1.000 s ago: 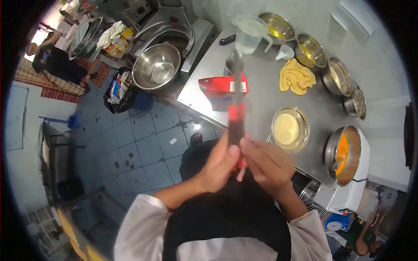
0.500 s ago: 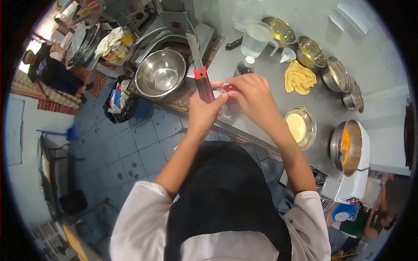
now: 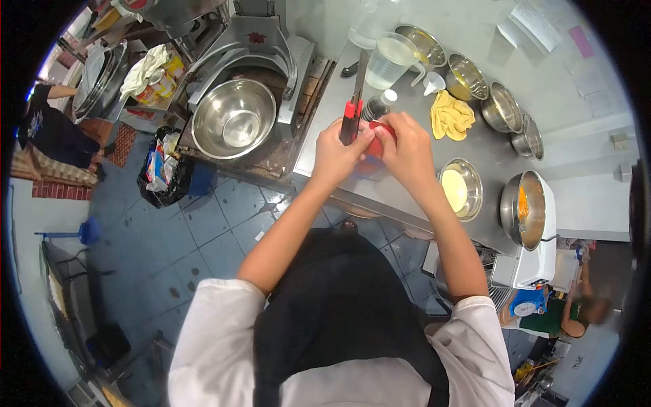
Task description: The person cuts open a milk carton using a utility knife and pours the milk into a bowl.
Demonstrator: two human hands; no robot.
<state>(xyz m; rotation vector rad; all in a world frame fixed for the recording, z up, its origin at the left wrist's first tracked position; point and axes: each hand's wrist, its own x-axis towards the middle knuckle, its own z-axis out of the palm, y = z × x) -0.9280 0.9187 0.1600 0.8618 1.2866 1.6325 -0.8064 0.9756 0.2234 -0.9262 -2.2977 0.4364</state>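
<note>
My left hand [image 3: 335, 156] is closed around a red-and-black cutter knife [image 3: 351, 114], its long grey blade pointing up and away from me. Close beside it, my right hand [image 3: 411, 150] pinches a small red piece [image 3: 384, 127] whose kind I cannot make out. Below the fingers, a reddish see-through patch shows between the hands, partly hidden. Just beyond them stands a dark bottle with a white cap [image 3: 388, 96]. A clear measuring jug [image 3: 391, 60] of liquid is behind that bottle.
On the steel counter [image 3: 417, 193] are a yellow cloth [image 3: 451, 115], a white funnel [image 3: 434, 83], a bowl of pale yellow mixture [image 3: 456, 190] and several steel bowls. Left stands a large steel bowl [image 3: 234, 119]; a black rubbish bag [image 3: 163, 166] is below. Two other people are farther off.
The view has shifted. My hands are closer together, the blade stands more upright, and the red piece is more covered by my right fingers.
</note>
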